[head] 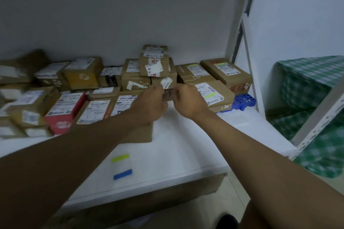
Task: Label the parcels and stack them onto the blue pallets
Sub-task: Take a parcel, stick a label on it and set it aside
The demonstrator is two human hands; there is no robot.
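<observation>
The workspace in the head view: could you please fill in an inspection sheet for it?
Surface: white board carrying a yellow-green strip and a blue strip.
Job's things: cardboard parcels, most bearing labels, stacked against the wall; blue pallet showing at the right end.
Clutter: red box among the parcels.
Grippers: left hand and right hand together hold a small dark item, too blurred to identify.
Cables: nothing seen.
Surroundings: grey wall; green checked cloth at right.

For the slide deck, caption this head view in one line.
Both hands, left and right, hold a small dark item over stacked cardboard parcels on a blue pallet.
</observation>
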